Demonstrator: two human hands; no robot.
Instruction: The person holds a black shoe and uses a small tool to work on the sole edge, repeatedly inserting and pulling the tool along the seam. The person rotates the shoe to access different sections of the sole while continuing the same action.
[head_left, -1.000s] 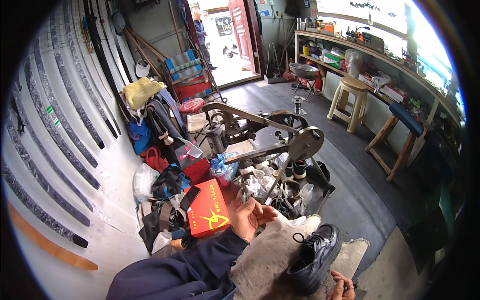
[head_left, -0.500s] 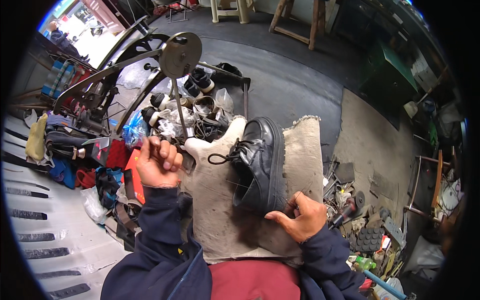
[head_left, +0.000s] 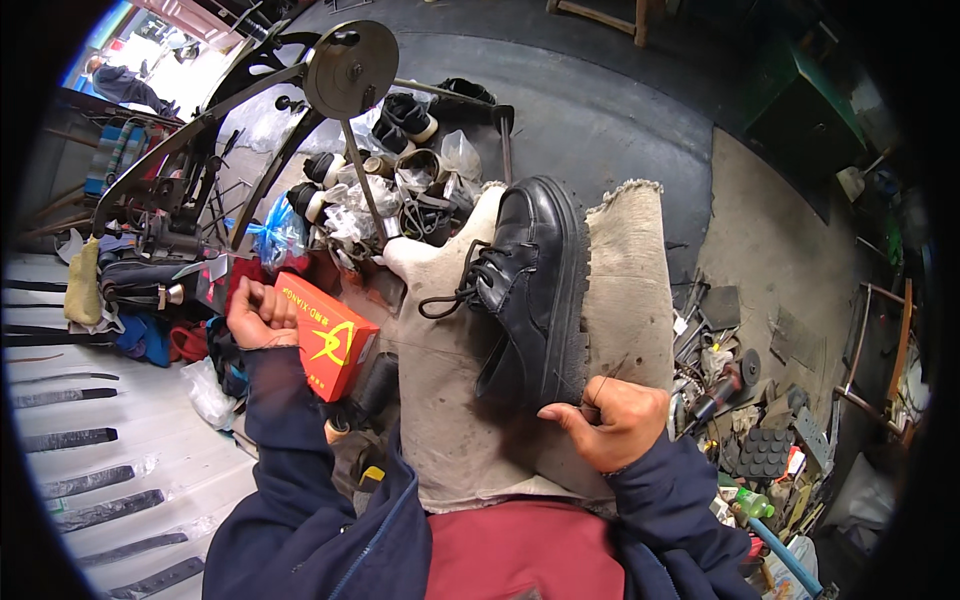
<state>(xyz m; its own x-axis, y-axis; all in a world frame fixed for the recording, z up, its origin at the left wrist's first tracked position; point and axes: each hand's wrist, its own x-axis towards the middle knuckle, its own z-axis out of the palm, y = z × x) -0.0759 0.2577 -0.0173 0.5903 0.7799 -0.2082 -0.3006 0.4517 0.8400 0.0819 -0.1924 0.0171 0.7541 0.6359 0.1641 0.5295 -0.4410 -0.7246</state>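
A black lace-up leather shoe point(head_left: 517, 290) lies across a stained, frayed beige cloth point(head_left: 455, 430) on my lap, toe pointing away and thick sole turned to the right. My left hand point(head_left: 265, 314) is raised left of the shoe, its fingers curled closed on a thin thread point(head_left: 432, 348) that runs from the shoe's opening. At the sole's heel end, my right hand point(head_left: 615, 420) is closed in a pinch, with fine thread strands showing about its fingers. The thread's path through the shoe is hidden. The laces are tied in a bow.
A hand-cranked machine with a round metal wheel point(head_left: 350, 70) stands at far left. Behind the cloth is a pile of shoes and plastic bags point(head_left: 340, 215). An orange-red box point(head_left: 328, 335) sits beside my left forearm. Tools and scraps point(head_left: 765, 450) lie at right.
My left hand has moved left and away from the shoe, drawing the thread outward. My right hand stays by the heel. The view has shifted slightly, showing more of the orange-red box.
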